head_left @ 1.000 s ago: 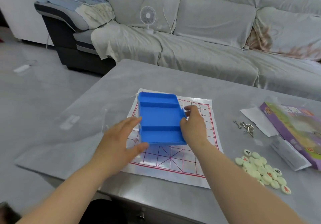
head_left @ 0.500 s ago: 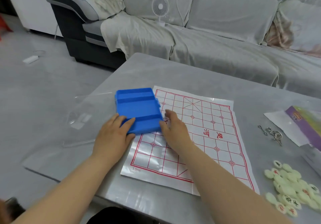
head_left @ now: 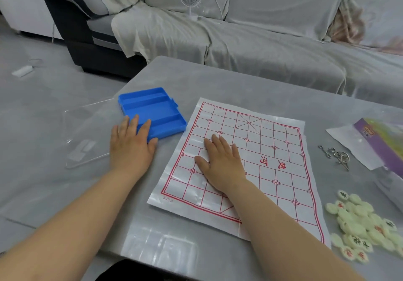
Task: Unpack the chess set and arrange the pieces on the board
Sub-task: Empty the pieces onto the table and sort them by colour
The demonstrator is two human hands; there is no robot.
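Left hand (head_left: 130, 147), fingers straight, rests on the empty blue tray (head_left: 157, 110) near the tabletop's (head_left: 239, 80) left edge, apparently clearing the board (head_left: 272, 150), which the flat, open-fingered right hand (head_left: 222, 163) smooths mid-tabletop; pieces (head_left: 359, 226) lie heaped by the right edge.

Tray (head_left: 152, 111) left of the board (head_left: 250, 160), pieces (head_left: 364, 226) right of it, all on the table (head_left: 239, 80).

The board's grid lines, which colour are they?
Red, on a white sheet. The board shows clearly in the head view, with the right hand lying flat on it.
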